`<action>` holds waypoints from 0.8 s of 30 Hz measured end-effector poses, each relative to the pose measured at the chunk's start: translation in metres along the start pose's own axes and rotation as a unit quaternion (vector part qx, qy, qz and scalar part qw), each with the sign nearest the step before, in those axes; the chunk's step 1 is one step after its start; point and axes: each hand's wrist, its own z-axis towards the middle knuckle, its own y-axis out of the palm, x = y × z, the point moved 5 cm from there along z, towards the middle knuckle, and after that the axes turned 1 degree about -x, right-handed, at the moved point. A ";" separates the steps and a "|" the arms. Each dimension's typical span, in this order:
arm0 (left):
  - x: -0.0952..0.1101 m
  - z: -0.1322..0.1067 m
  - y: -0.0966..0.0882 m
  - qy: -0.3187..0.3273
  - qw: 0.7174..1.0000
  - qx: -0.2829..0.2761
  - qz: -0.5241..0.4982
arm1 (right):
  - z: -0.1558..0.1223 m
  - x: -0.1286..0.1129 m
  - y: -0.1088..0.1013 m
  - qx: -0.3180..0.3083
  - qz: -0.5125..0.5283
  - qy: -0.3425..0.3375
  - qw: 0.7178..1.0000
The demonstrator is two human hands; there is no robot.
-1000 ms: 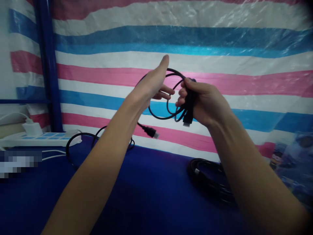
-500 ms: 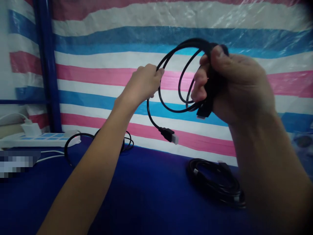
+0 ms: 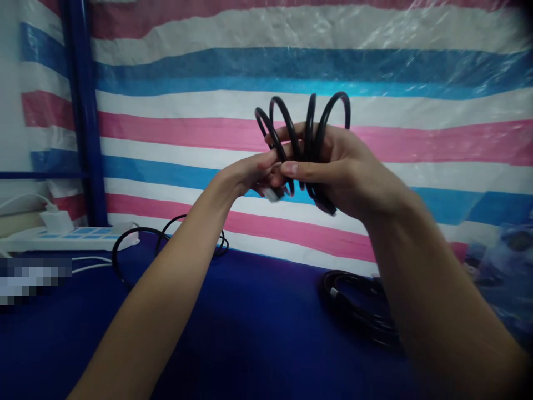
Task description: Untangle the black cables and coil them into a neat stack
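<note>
A black cable, wound in several loops, is held up above the blue surface. My right hand is closed on the loops, its thumb laid across their front. From the left, my left hand meets it and pinches the cable near one end. A plug with a pale tip, blurred, sticks out below my left fingers. Another dark connector hangs under my right hand. The loops partly hide the fingers of both hands.
Another coiled black cable lies on the blue surface at right, partly behind my right forearm. A white power strip with a plugged-in adapter is at left. Near it lies a loose black cable. A striped sheet hangs behind.
My right hand has moved left and turned, bringing its loops against my left hand. The loops now show nearly edge-on. The dangling plug is now close under my left fingers.
</note>
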 end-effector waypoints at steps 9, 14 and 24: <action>-0.010 -0.002 0.017 -0.071 0.979 -0.175 0.072 | 0.004 0.021 -0.011 0.079 -0.063 0.013 0.995; -0.010 -0.004 0.017 -0.074 0.961 -0.150 0.219 | 0.005 0.025 -0.003 0.095 -0.062 0.069 0.991; 0.051 -0.012 -0.013 0.130 0.816 0.058 0.560 | -0.009 0.039 -0.040 0.177 -0.083 0.264 0.945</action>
